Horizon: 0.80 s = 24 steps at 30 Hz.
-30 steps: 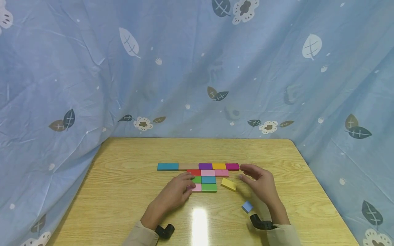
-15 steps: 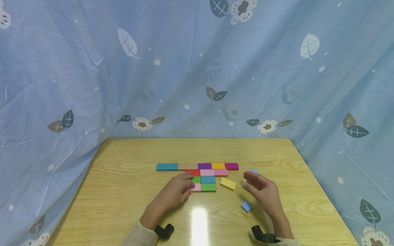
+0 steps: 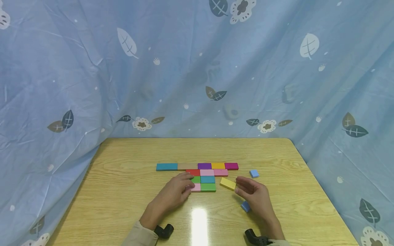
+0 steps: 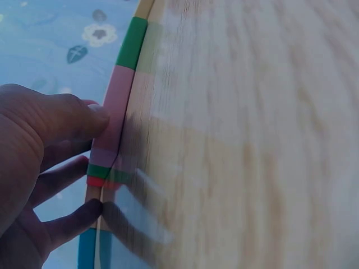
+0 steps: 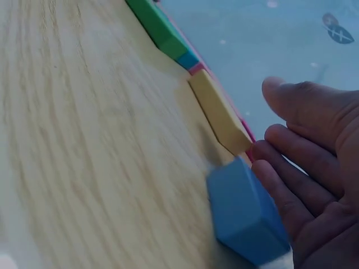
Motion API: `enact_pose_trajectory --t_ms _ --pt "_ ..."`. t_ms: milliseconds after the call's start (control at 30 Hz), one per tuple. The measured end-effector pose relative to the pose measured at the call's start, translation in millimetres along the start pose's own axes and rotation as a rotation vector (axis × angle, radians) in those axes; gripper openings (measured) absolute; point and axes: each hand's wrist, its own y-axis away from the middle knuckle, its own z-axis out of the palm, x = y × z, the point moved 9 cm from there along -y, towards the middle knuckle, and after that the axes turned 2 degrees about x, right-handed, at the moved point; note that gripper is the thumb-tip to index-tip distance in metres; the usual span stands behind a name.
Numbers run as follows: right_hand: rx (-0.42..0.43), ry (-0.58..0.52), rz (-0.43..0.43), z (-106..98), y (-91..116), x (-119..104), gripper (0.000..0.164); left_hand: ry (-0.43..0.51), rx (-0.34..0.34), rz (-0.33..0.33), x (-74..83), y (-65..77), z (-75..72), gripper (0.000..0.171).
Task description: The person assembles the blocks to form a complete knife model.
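My left hand [image 3: 172, 194] rests at the left side of a flat arrangement of coloured blocks. In the left wrist view its thumb touches the pink block [image 4: 116, 106]. The arrangement's nearest row also has a green block [image 3: 208, 187]. My right hand [image 3: 255, 196] hovers just right of a loose yellow block [image 3: 227, 183], fingers relaxed and holding nothing. Whether its fingertips touch the yellow block I cannot tell. A small blue block [image 3: 245, 206] sits partly hidden below that hand; the right wrist view shows this blue block [image 5: 244, 210] close beside the fingers.
Another small blue block [image 3: 254, 173] lies beyond the right hand. The far row runs from a long teal block [image 3: 167, 167] to a magenta block [image 3: 231, 166]. All stand on a wooden table [image 3: 129, 153], with a blue patterned curtain [image 3: 172, 68] behind.
My right hand has come back from the far row's right end, toward me and then left to the yellow block. The far small blue block has come into sight. The left hand stays put.
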Motion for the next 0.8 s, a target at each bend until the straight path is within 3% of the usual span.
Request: enact_pose_trajectory --t_ms 567,800 --pt "0.083 0.208 -0.053 12 -7 -8 0.038 -0.005 0.01 0.01 1.6 0.4 -3.3 0.014" --pt "0.083 0.226 -0.081 2 -8 -14 0.034 -0.015 -0.005 -0.012 -1.1 0.2 -0.2 0.015"
